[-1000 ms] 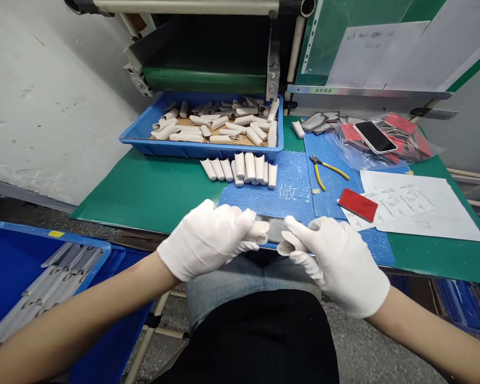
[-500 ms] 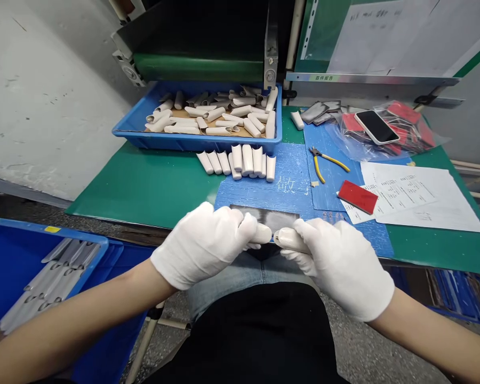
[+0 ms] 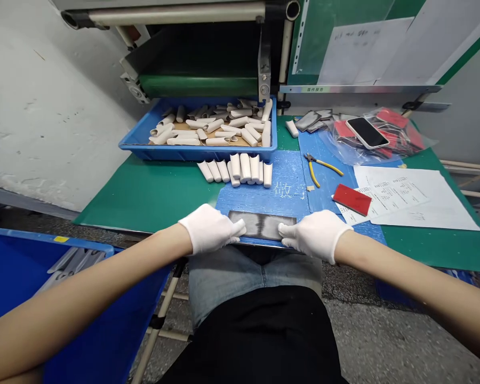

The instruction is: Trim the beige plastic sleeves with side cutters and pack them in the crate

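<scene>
My left hand (image 3: 212,229), in a white glove, is closed at the left end of a dark grey abrasive-looking pad (image 3: 261,225). At the pad's right end my gloved right hand (image 3: 318,233) is closed too. Half a second ago each hand held a white tapered hollow piece. The gloves now cover these pieces almost wholly, and no newly laid-down piece shows. Just beyond the pad stands a row of similar white pieces (image 3: 245,168). Many more lie in a blue tray (image 3: 196,154) behind them.
Yellow-handled cutters (image 3: 312,169), a red block (image 3: 352,199) and paper sheets (image 3: 444,200) lie to the right. Farther back are a phone (image 3: 367,133) and a plastic bag of red pads (image 3: 416,138). A conveyor (image 3: 200,85) overhangs the tray. A blue bin (image 3: 8,282) stands low left.
Both hands have turned palm-down and lowered onto the pad's two ends. The white pieces that showed between my fingers are now hidden. The view has tilted up slightly.
</scene>
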`<state>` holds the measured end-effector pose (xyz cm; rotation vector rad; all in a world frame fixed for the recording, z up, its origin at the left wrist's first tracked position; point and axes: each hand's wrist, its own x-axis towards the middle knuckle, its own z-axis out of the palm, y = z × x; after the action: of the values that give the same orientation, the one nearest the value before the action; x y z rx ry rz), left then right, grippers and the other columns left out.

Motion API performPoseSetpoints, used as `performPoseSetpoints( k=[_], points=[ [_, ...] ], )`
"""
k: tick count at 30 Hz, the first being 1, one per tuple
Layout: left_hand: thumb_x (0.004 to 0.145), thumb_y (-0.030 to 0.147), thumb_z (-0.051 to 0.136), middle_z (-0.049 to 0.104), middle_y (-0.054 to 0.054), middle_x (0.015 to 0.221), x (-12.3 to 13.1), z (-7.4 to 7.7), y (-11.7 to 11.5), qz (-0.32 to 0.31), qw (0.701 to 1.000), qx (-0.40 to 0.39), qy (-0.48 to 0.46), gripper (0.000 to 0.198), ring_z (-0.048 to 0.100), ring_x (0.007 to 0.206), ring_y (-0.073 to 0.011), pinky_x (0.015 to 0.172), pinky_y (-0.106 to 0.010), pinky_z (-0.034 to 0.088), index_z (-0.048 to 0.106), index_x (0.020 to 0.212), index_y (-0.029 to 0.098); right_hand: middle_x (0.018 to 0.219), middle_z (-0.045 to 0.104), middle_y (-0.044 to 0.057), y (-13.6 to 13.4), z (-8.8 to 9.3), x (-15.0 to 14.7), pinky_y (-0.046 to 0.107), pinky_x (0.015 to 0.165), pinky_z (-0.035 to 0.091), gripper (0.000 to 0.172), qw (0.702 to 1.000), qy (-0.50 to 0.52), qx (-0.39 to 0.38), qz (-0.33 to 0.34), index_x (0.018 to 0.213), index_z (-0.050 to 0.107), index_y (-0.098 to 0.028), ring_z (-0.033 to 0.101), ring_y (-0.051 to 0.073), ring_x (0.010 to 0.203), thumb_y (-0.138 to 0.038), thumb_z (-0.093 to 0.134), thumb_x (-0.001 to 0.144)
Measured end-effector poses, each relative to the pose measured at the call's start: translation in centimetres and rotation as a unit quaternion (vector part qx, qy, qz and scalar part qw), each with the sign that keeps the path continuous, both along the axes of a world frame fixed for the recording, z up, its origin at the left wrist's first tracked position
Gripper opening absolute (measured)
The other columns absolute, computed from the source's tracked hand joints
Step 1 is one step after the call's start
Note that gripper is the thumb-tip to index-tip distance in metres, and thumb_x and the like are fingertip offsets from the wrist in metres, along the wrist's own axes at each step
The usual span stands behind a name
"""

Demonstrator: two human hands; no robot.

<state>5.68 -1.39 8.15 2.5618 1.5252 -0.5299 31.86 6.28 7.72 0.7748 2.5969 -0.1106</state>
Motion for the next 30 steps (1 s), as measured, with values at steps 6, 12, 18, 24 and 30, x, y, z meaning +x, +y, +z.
performPoseSetpoints(
  k=[6,12,18,24,30],
  points=[
    [0.107,0.051,0.046,0.076,-0.008,0.078,1.5,0.9,1.4,-0.056,0.995,-0.026,0.074,0.032,0.069,0.063,-0.0272,0.058,-0.03,0.04,0.066,0.121,0.03,0.09,0.079,0.012,0.8,1.0,-1.4,0.038,0.068,0.048,0.045,1.0,-0.012,-0.008,0.023,0.129,0.073,-0.03,0.077,0.033,0.082,-0.054,0.042,0.108],
    [0.107,0.052,0.047,0.076,-0.006,0.078,1.2,0.6,1.2,-0.059,0.997,0.002,0.048,0.033,0.066,0.059,-0.0231,0.056,-0.028,0.036,0.065,0.125,0.031,0.088,0.079,0.013,0.5,0.8,-1.8,0.039,0.071,0.05,0.043,0.999,0.013,-0.01,0.028,0.127,0.074,-0.027,0.077,0.033,0.084,-0.051,0.045,0.107],
    [0.106,0.051,0.051,0.076,-0.005,0.081,1.3,0.7,0.9,-0.049,0.998,0.022,0.027,0.03,0.064,0.06,-0.0203,0.056,-0.028,0.034,0.067,0.121,0.031,0.091,0.08,0.015,0.4,1.5,-1.9,0.041,0.072,0.051,0.044,1.0,0.009,-0.007,0.028,0.125,0.077,-0.026,0.077,0.034,0.088,-0.05,0.044,0.108],
    [0.106,0.054,0.046,0.076,-0.007,0.081,1.9,0.4,2.2,-0.058,0.998,0.008,0.033,0.041,0.066,0.062,-0.0244,0.058,-0.029,0.037,0.063,0.136,0.034,0.097,0.08,0.016,1.0,2.5,-3.0,0.04,0.071,0.051,0.048,0.999,-0.018,-0.01,0.035,0.119,0.081,-0.024,0.077,0.035,0.09,-0.053,0.044,0.106],
    [0.102,0.045,0.057,0.073,-0.005,0.072,-0.4,0.7,-0.4,-0.015,0.999,-0.04,0.029,0.023,0.064,0.057,-0.0221,0.062,-0.03,0.039,0.071,0.113,0.032,0.086,0.079,0.012,0.1,2.5,1.6,0.035,0.064,0.045,0.04,0.999,-0.048,-0.005,0.007,0.123,0.077,-0.027,0.076,0.032,0.079,-0.049,0.046,0.108]
  ],
)
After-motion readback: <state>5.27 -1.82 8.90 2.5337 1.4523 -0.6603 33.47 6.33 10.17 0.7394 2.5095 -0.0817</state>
